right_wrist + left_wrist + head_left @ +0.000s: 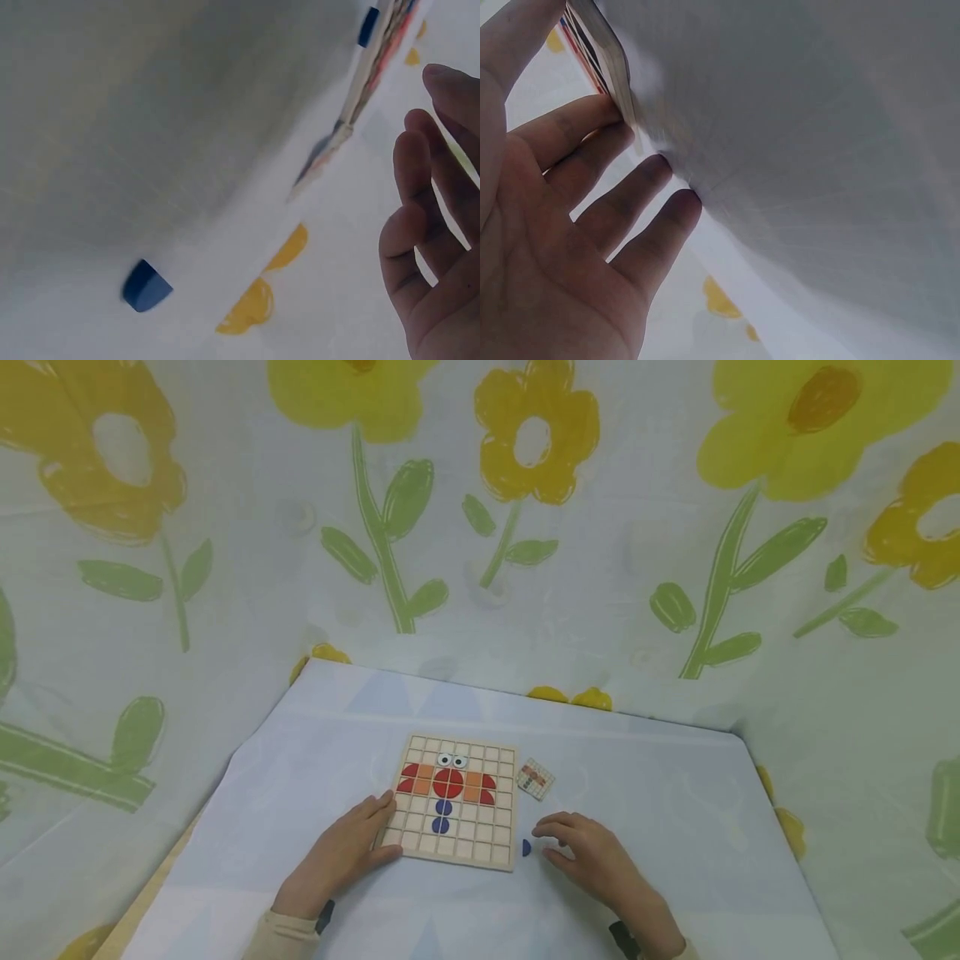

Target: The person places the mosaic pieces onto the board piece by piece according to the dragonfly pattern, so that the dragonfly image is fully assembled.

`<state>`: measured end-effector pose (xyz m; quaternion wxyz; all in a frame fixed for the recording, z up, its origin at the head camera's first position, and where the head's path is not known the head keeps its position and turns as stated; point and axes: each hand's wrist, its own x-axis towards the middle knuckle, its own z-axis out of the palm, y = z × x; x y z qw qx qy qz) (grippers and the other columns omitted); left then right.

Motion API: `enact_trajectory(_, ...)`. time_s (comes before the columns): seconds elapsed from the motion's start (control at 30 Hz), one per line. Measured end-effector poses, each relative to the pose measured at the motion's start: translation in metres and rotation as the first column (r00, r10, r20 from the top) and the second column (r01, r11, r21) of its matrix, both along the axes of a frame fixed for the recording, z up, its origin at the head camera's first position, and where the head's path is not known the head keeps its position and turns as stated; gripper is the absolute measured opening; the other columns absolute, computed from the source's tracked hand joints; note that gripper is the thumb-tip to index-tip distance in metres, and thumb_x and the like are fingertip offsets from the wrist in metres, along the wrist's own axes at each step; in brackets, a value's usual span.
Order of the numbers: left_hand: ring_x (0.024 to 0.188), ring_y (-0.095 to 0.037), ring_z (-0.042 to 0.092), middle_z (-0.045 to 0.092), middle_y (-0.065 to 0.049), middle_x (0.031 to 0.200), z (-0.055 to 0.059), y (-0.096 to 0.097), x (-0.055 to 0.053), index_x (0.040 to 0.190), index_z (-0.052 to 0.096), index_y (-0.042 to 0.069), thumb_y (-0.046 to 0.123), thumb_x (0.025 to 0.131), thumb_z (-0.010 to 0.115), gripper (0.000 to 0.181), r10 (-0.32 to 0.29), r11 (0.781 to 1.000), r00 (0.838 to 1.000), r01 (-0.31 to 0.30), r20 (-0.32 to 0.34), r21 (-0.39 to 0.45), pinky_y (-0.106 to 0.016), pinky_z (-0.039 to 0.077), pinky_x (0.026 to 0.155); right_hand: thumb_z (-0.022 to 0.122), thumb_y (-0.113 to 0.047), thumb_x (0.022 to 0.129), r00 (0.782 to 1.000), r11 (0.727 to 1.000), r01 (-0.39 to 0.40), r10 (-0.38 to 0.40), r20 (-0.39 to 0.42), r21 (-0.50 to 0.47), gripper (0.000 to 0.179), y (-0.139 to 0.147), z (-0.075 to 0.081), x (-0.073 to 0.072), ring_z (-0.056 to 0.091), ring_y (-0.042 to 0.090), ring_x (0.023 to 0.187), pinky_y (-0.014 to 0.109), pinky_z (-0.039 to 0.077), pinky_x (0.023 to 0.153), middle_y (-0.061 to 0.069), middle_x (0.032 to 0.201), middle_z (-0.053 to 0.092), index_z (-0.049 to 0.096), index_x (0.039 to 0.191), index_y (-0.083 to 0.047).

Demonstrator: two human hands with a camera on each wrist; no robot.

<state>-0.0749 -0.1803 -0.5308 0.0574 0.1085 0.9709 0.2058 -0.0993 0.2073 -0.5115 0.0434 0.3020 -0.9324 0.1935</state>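
A square wooden grid board lies on the table, with red, orange and blue pieces and two eye pieces in its cells. My left hand rests at its left edge, fingers extended and thumb by the near left corner; in the left wrist view the fingertips touch the board's side. To the right of the board, my right hand hovers with loosely bent fingers and holds nothing. Just left of its fingertips lies a blue half-circle piece. Another small blue piece appears in the right wrist view.
A small pattern card lies by the board's right side, showing a similar figure. White cloth covers the table. Behind and beside it hangs a curtain printed with yellow flowers.
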Motion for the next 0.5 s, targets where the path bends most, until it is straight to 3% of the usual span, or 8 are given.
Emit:
enact_trajectory(0.2,0.145,-0.038,0.037,0.042,-0.012,0.158,-0.001,0.0,-0.001,0.149,0.048,0.001,0.044,0.087,0.078,0.082,-0.005,1.0,1.0,0.005,-0.009,-0.004,-0.052,0.034,0.119,0.085,-0.014,0.082,0.997,0.997,-0.01,0.004,0.083,0.08,0.033,-0.006,-0.009,-0.001,0.066,0.01,0.108,0.034,0.059,0.091,-0.014,0.119,0.069,0.075,0.111,-0.027)
enact_trajectory(0.5,0.145,-0.038,0.037,0.043,-0.012,0.157,0.002,-0.001,0.0,0.149,0.049,0.001,0.043,0.087,0.078,0.081,-0.004,1.0,1.0,0.004,-0.001,-0.001,-0.052,0.035,0.118,0.083,-0.009,0.083,0.992,0.989,-0.076,0.062,0.11,0.129,0.029,-0.017,-0.013,-0.003,0.067,0.011,0.109,0.035,0.059,0.093,-0.014,0.116,0.07,0.078,0.107,-0.024)
